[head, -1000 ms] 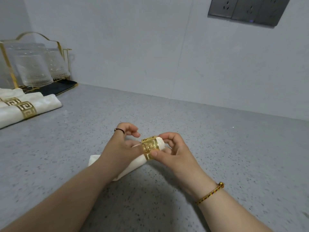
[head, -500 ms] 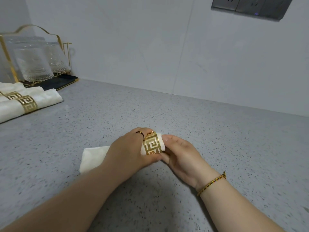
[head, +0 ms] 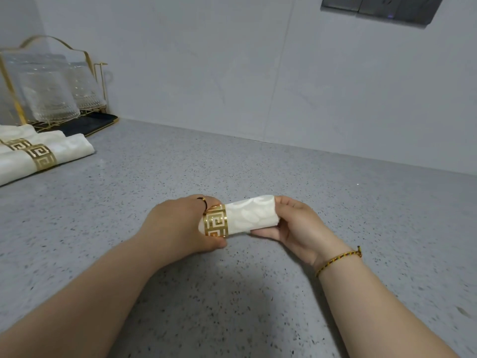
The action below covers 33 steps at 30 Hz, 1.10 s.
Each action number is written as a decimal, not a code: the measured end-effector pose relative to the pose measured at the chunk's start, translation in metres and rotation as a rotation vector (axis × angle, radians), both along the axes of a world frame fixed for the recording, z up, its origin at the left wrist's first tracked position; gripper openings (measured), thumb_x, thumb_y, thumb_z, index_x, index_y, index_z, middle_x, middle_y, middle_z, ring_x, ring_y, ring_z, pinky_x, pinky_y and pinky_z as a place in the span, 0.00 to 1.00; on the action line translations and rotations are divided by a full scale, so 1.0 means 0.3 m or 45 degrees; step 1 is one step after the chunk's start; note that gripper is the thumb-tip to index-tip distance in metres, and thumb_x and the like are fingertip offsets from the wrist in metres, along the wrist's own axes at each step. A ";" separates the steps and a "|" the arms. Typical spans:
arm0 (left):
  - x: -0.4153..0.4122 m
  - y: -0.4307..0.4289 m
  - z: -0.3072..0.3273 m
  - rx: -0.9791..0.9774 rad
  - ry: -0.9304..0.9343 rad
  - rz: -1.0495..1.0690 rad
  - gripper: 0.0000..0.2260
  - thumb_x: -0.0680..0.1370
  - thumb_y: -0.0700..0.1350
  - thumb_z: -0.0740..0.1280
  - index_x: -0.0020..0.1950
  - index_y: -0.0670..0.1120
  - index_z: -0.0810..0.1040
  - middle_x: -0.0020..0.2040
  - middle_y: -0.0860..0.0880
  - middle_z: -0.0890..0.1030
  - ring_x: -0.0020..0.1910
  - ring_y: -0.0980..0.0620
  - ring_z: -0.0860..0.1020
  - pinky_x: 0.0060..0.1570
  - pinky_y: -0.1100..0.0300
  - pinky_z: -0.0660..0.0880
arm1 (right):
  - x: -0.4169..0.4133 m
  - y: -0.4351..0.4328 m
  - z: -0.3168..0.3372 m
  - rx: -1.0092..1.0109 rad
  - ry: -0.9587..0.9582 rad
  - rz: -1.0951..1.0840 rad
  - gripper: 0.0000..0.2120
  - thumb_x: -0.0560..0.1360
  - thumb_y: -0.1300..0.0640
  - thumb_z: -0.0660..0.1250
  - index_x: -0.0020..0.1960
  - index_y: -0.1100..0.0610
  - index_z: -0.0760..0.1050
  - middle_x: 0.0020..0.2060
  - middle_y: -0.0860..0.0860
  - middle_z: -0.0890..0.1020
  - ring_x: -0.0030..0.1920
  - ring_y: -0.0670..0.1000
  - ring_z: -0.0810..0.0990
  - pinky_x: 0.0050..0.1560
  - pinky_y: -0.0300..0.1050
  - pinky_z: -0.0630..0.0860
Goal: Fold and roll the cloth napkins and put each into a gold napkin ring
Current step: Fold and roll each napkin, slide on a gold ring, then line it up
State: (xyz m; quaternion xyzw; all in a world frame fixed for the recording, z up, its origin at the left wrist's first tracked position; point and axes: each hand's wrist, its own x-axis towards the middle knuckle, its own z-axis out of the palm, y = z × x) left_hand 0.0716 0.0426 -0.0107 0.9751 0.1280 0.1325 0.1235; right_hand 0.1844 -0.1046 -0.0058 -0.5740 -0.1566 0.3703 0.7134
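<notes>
Gold ring (head: 216, 221) round rolled napkin (head: 254, 214); left grip (head: 180, 226) clasps ring; right grip (head: 296, 228) clasps napkin end

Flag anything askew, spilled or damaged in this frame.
Nothing stands out. The left hand grips the gold ring around the rolled napkin, the right hand holds its end; finished napkins lie neatly at far left.
</notes>
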 end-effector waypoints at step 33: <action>-0.550 0.295 -0.019 -0.097 -0.136 0.710 0.17 0.70 0.56 0.69 0.58 0.58 0.74 0.50 0.54 0.78 0.44 0.55 0.71 0.37 0.60 0.65 | -0.424 0.560 -0.055 -0.447 -2.375 0.238 0.12 0.68 0.60 0.69 0.51 0.60 0.77 0.48 0.57 0.80 0.48 0.60 0.75 0.44 0.49 0.70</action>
